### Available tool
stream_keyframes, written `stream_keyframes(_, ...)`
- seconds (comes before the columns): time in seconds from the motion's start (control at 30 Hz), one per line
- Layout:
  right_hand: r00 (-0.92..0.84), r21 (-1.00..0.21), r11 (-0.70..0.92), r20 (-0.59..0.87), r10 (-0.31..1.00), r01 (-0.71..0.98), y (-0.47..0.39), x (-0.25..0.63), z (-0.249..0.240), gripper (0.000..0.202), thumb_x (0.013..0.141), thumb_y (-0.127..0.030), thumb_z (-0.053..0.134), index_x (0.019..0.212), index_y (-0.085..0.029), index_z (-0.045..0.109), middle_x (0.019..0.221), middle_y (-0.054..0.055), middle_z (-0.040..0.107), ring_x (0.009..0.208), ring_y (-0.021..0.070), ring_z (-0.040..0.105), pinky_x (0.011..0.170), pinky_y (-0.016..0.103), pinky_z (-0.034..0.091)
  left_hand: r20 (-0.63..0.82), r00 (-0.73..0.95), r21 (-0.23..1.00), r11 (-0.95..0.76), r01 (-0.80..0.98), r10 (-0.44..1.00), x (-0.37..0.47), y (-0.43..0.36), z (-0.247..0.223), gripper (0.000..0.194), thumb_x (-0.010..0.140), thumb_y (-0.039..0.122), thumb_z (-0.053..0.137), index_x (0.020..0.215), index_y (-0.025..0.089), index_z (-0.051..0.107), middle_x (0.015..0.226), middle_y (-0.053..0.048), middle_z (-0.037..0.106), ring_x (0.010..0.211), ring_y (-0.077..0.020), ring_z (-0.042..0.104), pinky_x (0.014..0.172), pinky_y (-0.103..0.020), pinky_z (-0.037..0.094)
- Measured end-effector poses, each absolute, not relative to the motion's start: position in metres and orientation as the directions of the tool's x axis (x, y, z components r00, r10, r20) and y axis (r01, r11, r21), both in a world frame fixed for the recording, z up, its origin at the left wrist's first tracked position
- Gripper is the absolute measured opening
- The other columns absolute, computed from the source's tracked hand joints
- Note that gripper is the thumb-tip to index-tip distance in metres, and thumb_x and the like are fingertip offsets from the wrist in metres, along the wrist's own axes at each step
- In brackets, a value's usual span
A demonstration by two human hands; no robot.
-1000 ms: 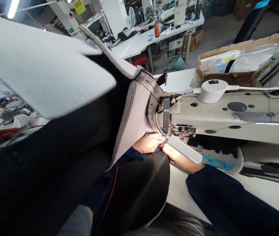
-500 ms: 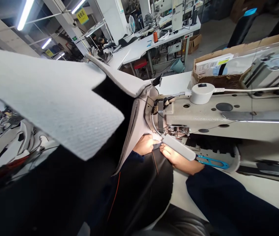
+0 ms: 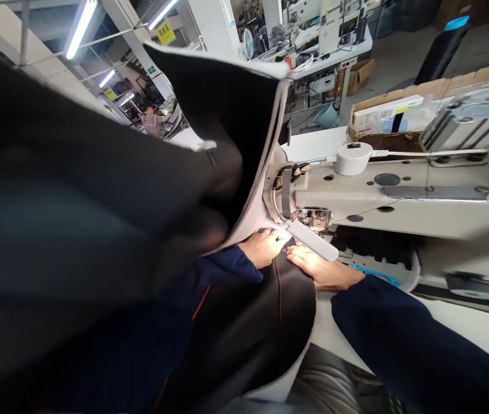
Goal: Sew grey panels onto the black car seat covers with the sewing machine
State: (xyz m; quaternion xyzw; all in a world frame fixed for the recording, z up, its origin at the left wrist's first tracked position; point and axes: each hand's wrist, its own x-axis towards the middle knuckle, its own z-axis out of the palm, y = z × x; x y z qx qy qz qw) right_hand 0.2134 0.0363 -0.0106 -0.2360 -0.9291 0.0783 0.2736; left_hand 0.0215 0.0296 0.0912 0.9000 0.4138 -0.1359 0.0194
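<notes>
A large black leather-like cover (image 3: 244,328) with orange stitching and a pale backing lies over the sewing machine's work area. One big flap (image 3: 227,98) of it stands up at the left, its light edge close to the machine head. My left hand (image 3: 264,247) is closed on the cover beside the needle area, fingers bent. Across the seam, my right hand (image 3: 313,264) rests on the same cover with its fingers laid toward the needle area. The needle itself is hidden behind a grey lamp bar (image 3: 313,240).
The machine arm (image 3: 356,190) stretches to the right, a white switch box (image 3: 353,159) on top. Behind it stands an open cardboard box (image 3: 382,98). Blue thread snips (image 3: 376,273) lie under the arm. Another sewing table (image 3: 334,63) is farther back.
The flap has swung up and folded over, so its black side now faces me instead of the pale backing. Both hands stay by the needle area, the left one more exposed.
</notes>
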Motion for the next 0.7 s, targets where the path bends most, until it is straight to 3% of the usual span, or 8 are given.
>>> stream_keyframes(0.1,-0.921,-0.211,0.952,0.277,0.274,0.220,0.031,0.214,0.001,0.048,0.081,-0.031,0.055,0.120,-0.005,0.057,0.122,0.023,0.056,0.116,0.0286,0.052,0.102,0.045,0.036,-0.316,0.645,-0.129,-0.705,0.698,0.696,-0.003,0.015,0.120,0.047,0.080,0.009,0.052,0.126,0.017,0.051,0.137,-0.012,0.047,0.122,-0.0271,0.047,0.101,-0.043,0.040)
stream_keyframes(0.23,-0.953,-0.180,0.960,0.180,0.245,0.213,0.010,0.209,0.007,0.040,0.076,-0.019,0.055,0.113,-0.005,0.061,0.123,0.024,0.057,0.115,0.0291,0.054,0.102,0.048,0.035,-0.361,0.624,-0.081,-0.690,0.719,0.693,-0.061,0.004,0.142,0.057,0.071,0.002,0.052,0.121,0.029,0.056,0.145,0.002,0.041,0.141,-0.0202,0.023,0.116,-0.045,0.017)
stream_keyframes(0.37,-0.929,-0.071,0.954,0.217,0.299,0.291,-0.002,0.188,0.000,0.030,0.082,-0.010,0.047,0.106,-0.007,0.063,0.124,0.023,0.056,0.118,0.0286,0.053,0.098,0.044,0.040,-0.455,0.585,0.025,-0.647,0.762,0.671,-0.107,0.006,0.153,0.066,0.074,-0.003,0.037,0.124,0.037,0.052,0.144,0.012,0.039,0.141,-0.0110,0.019,0.115,-0.040,0.018)
stream_keyframes(0.43,-0.914,0.029,0.938,0.234,0.330,0.346,-0.002,0.167,-0.004,0.026,0.082,-0.009,0.047,0.101,-0.005,0.065,0.124,0.025,0.056,0.117,0.0302,0.053,0.097,0.043,0.042,-0.459,0.608,0.026,-0.674,0.738,0.648,-0.111,0.015,0.158,0.055,0.079,0.001,0.035,0.119,0.032,0.056,0.138,0.004,0.047,0.136,-0.0156,0.031,0.110,-0.038,0.025)
stream_keyframes(0.53,-0.886,0.119,0.895,0.242,0.394,0.430,0.001,0.127,-0.009,0.025,0.085,-0.009,0.047,0.101,-0.001,0.064,0.119,0.029,0.057,0.114,0.0324,0.056,0.096,0.045,0.043,-0.425,0.591,-0.133,-0.693,0.709,0.686,-0.087,0.031,0.173,0.033,0.086,0.008,0.035,0.093,0.018,0.065,0.109,-0.013,0.062,0.111,-0.0243,0.051,0.097,-0.039,0.033)
stream_keyframes(0.6,-0.864,0.153,0.863,0.246,0.439,0.481,0.001,0.108,-0.014,0.030,0.087,-0.009,0.044,0.109,0.001,0.062,0.119,0.031,0.057,0.113,0.0337,0.057,0.095,0.049,0.043,-0.373,0.569,-0.224,-0.666,0.711,0.733,-0.061,0.033,0.191,0.026,0.083,0.007,0.039,0.078,0.013,0.063,0.089,-0.015,0.062,0.098,-0.0255,0.055,0.091,-0.040,0.034)
stream_keyframes(0.7,-0.859,0.215,0.841,0.263,0.440,0.497,-0.006,0.109,-0.021,0.035,0.087,-0.008,0.042,0.117,0.000,0.058,0.121,0.029,0.056,0.114,0.0343,0.056,0.095,0.053,0.042,-0.287,0.539,-0.206,-0.601,0.772,0.792,-0.033,0.017,0.216,0.019,0.075,0.004,0.044,0.076,0.011,0.061,0.082,-0.012,0.060,0.091,-0.0261,0.056,0.085,-0.040,0.036)
